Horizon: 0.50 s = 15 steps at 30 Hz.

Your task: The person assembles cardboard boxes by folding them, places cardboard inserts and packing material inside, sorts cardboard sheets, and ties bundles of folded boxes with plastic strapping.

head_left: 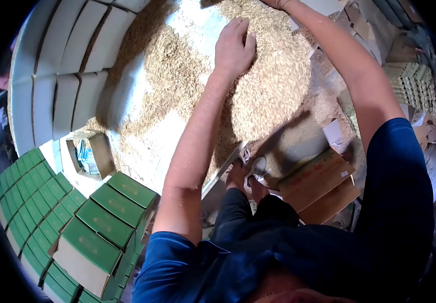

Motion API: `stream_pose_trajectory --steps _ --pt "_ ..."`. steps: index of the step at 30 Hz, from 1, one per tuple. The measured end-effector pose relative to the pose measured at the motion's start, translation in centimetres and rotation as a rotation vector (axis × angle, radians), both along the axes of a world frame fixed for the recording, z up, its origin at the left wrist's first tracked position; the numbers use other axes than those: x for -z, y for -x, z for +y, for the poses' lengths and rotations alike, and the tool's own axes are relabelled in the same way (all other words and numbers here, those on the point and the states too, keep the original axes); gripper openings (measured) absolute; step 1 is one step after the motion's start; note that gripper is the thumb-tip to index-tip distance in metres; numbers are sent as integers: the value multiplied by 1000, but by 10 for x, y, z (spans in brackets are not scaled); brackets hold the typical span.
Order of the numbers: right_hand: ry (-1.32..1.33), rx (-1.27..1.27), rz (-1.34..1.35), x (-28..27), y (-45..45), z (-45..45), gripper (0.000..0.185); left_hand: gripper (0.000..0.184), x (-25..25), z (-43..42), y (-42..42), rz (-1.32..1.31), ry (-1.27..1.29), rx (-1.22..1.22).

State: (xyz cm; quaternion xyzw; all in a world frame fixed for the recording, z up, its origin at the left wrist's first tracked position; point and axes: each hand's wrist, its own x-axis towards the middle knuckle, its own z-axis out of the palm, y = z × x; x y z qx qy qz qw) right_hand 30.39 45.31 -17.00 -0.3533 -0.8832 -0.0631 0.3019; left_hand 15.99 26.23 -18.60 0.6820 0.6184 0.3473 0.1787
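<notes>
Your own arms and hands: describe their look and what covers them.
Short, dark blue sleeves, the left sleeve and right sleeve, end above the elbows, leaving both forearms uncovered. The left forearm has small pale specks on it. The left hand is ungloved. The right hand is cut off by the picture's top edge.

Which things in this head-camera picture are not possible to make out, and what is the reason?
All in the head view:
Right hand: cut off by the top edge; fingers and grip unseen.
Left hand: palm hidden beneath its own back.
Straw-coloured pieces: blurred and too small to tell apart.
Open box: the bluish contents are too small to identify.
Brown carton: its white label is too small to read.
</notes>
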Motion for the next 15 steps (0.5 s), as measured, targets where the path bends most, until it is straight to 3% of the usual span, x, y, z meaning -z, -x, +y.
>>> stream_pose_trajectory --steps 7,9,13,15 --pt "27 -15 63 2 -3 -5 83 49 -9 -22 -44 -44 41 -2" --pt "50 6 33 -5 0 -1 84 50 -15 -24 -57 130 62 43" --pt "38 16 15 -10 7 -3 81 49 -39 -33 -50 -71 140 193" --pt "66 30 0 -10 8 -1 80 53 -23 -11 -22 17 -15 -13"
